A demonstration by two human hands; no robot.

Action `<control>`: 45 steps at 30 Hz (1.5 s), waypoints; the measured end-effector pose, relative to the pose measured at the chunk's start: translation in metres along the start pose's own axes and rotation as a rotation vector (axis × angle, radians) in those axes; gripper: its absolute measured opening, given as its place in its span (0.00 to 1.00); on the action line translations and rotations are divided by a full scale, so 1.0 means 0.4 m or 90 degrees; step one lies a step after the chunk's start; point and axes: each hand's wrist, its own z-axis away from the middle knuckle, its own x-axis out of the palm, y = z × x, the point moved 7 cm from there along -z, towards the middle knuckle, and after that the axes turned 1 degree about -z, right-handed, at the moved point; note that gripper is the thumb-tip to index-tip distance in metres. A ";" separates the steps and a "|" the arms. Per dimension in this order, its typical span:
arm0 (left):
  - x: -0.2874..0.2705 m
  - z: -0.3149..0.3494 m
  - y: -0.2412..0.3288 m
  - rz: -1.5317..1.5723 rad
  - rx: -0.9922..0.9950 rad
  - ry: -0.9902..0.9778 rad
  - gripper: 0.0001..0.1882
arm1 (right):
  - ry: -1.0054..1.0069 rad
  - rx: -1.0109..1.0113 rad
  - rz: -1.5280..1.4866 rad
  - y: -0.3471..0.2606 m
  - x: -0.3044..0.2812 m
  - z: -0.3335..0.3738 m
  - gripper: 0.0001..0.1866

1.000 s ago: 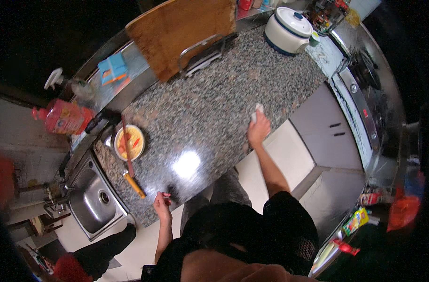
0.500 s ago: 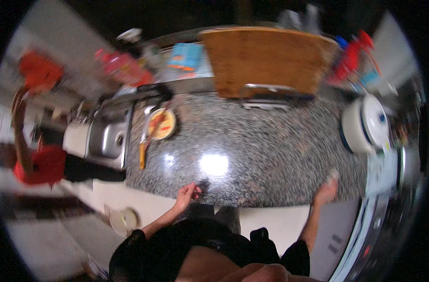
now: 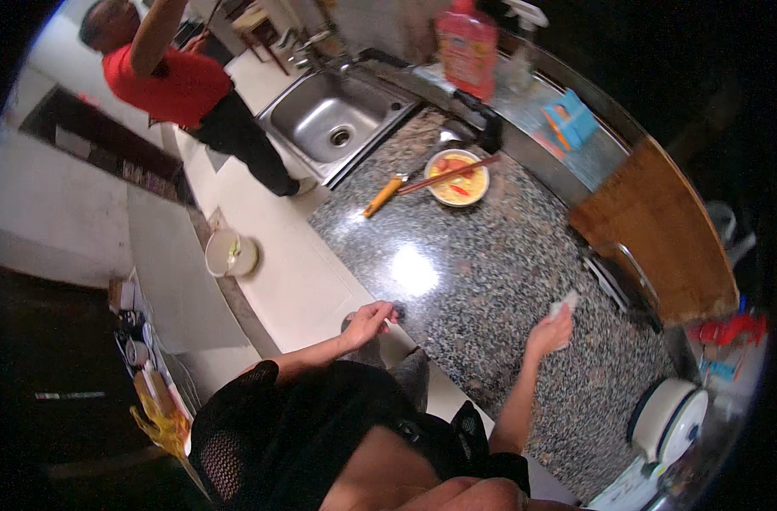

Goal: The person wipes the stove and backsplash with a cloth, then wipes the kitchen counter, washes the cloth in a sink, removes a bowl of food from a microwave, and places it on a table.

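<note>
Grasping a small, crumpled white wipe (image 3: 569,300) in the right hand (image 3: 548,334) over the speckled grey granite countertop (image 3: 490,272), right of centre. Curling the left hand (image 3: 371,324) loosely by the counter's edge, just below centre; cannot tell whether gripping anything. Reflecting a white glare (image 3: 414,269) mid-frame; opening at upper left onto a square stainless-steel sink (image 3: 354,115), pale floor (image 3: 295,255) and red-topped person (image 3: 163,94).

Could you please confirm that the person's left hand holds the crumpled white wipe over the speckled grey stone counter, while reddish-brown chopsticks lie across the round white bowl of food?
Not quite: the head view shows the right hand, not the left, holding the crumpled white wipe over the speckled grey stone counter. The reddish-brown chopsticks do lie across the round white bowl.
</note>
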 end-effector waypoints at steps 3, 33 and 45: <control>-0.104 0.007 -0.022 0.073 0.030 0.037 0.17 | -0.114 -0.064 -0.090 -0.239 0.025 0.106 0.31; -1.008 0.086 -0.285 0.454 -0.060 0.344 0.18 | -0.213 -0.491 -0.417 -1.553 0.363 0.258 0.17; -1.088 -0.108 -0.109 0.425 -0.079 0.370 0.19 | -0.133 -0.424 -0.148 -1.518 0.654 -0.272 0.11</control>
